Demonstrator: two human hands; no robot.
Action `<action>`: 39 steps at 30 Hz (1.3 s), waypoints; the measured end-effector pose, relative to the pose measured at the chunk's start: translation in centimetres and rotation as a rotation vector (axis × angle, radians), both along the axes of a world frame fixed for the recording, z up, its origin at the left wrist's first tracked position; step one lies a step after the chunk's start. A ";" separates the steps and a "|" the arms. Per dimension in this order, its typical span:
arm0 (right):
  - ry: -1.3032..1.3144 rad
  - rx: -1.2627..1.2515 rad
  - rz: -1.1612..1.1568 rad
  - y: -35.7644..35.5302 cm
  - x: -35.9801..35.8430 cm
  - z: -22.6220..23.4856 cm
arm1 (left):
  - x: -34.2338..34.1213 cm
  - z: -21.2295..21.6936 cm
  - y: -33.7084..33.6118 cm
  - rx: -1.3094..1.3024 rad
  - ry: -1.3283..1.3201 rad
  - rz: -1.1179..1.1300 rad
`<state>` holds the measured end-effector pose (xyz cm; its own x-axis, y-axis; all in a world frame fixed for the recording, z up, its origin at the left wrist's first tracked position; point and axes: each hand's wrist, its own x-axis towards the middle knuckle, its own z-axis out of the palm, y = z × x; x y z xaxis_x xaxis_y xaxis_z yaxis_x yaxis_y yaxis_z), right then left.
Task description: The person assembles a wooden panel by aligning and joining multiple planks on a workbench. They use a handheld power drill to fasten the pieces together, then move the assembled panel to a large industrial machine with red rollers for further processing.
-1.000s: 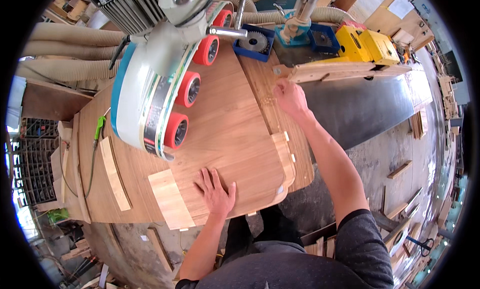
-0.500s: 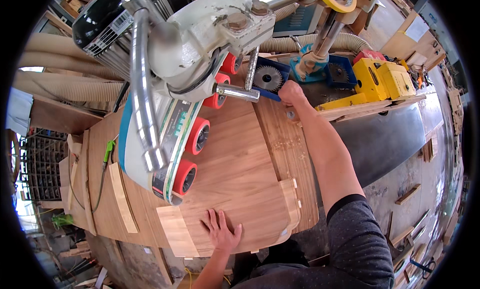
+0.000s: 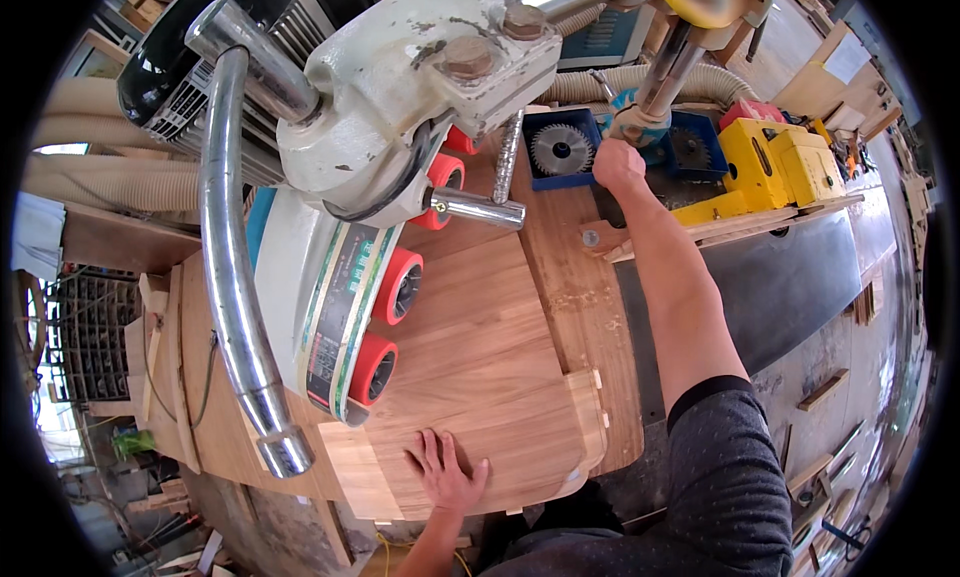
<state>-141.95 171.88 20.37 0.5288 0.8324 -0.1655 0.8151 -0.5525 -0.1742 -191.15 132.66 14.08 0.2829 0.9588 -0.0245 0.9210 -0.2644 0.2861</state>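
At the far side, the saw blade [image 3: 562,150] lies just left of the nearer right hand [image 3: 620,165], its fingers curled around what I cannot tell, while the left hand [image 3: 449,479] rests released, flat on the board's [image 3: 480,367] near part.

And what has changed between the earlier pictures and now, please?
The right hand moved forward, away from the body, from close to the end of the wooden rail to beside the blue tray. Whether it took hold of anything is hidden. The camera view also shifted. The left hand stayed flat on the wooden board, and the saw blade stayed in the tray.
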 end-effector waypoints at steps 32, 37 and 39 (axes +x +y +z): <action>0.506 0.157 0.140 -20.3 -17.5 -7.2 | 0.3 -0.2 -0.3 0.038 0.028 -0.042; 0.452 0.162 0.197 -21.8 -17.3 -5.9 | 0.0 -0.6 -0.7 0.056 0.013 -0.090; 0.459 0.167 0.207 -22.4 -16.8 -6.0 | -0.1 -0.8 -0.9 0.073 0.014 -0.110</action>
